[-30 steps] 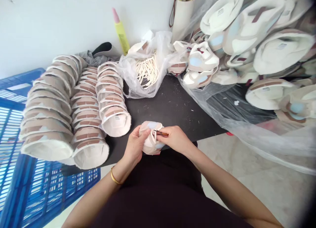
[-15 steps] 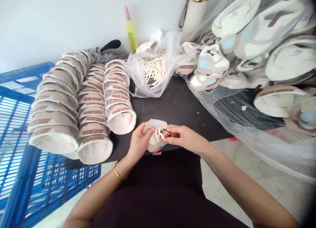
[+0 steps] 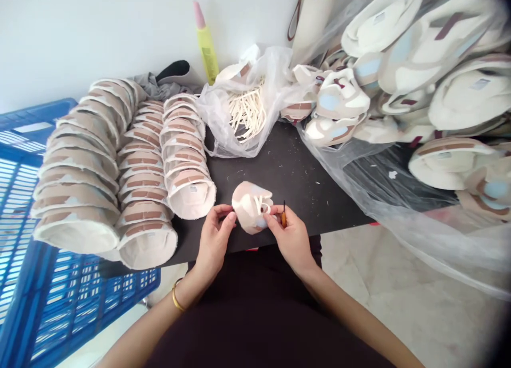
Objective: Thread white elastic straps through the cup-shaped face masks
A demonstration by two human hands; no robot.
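The left hand (image 3: 213, 240) pinches the near left edge of a small pale shoe upper (image 3: 250, 212); the right hand (image 3: 290, 236) pinches its laced right side while holding a thin orange-handled tool (image 3: 283, 215). The upper sits between both grips, low over the black bench (image 3: 287, 171). Left of them lie rows of nested uppers (image 3: 120, 171), their sewn-in labels too small to read.

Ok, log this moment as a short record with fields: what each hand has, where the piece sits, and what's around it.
left hand: fingertips pinch the left edge of the small shoe upper
right hand: grips the upper's right side, with a thin orange-handled tool between the fingers
upper position: over the near edge of the black table
left of it: rows of stacked uppers, blue crate
behind: plastic bag of laces, yellow bottle
right: heap of uppers on clear plastic
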